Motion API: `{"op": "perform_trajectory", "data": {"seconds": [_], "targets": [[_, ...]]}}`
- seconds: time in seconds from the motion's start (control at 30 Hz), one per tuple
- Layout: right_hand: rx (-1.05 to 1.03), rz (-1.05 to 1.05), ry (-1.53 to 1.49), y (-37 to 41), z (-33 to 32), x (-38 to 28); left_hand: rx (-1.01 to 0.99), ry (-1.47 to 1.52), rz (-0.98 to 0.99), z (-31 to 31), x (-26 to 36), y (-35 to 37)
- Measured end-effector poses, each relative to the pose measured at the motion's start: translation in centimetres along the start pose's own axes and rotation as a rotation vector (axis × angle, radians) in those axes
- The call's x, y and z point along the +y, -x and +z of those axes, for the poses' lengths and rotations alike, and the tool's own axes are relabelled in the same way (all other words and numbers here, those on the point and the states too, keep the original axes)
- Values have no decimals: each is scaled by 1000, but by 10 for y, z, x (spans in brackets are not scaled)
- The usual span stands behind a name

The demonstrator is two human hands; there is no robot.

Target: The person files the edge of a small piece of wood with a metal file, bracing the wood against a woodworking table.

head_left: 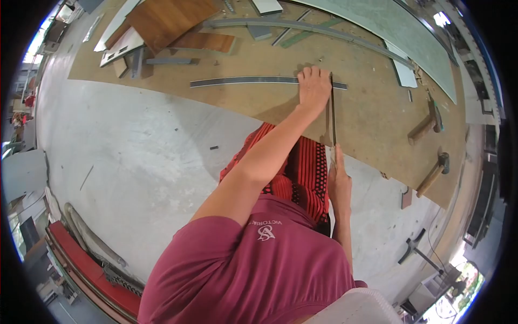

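Note:
A long, narrow dark grey strip with pale edges (pixel 243 81) lies across a brown board on the floor. My left hand (pixel 314 89) grips it near its right end, fingers curled over the far edge. Just right of those fingers, a thin dark saw (pixel 333 116), seen edge-on, crosses the strip. My right hand (pixel 339 181) is closed round the saw's near end, close to the board's front edge. The handle is hidden inside that hand. A short end of the strip shows to the right of the blade.
Brown wood panels (pixel 167 21) and offcuts lie at the back left. A long curved grey strip (pixel 302 25) and a pale green sheet (pixel 388 32) lie behind. Two hammers, one upper (pixel 426 125) and one lower (pixel 434 175), rest at the right of the brown board (pixel 377 129).

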State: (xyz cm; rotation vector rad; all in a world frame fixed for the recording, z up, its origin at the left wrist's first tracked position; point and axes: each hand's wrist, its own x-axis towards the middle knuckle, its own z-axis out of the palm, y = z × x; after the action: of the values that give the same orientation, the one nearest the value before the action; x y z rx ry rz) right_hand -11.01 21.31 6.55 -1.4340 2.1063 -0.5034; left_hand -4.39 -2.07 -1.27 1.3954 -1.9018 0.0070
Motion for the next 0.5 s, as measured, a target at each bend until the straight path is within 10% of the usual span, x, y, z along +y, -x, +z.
{"op": "perform_trajectory", "data": {"seconds": [0.4, 0.5], "targets": [[237, -402, 63, -49, 8, -8, -19, 34, -47, 0, 0, -8], [16, -62, -7, -22, 0, -15, -41, 31, -45, 1, -1, -3]]}}
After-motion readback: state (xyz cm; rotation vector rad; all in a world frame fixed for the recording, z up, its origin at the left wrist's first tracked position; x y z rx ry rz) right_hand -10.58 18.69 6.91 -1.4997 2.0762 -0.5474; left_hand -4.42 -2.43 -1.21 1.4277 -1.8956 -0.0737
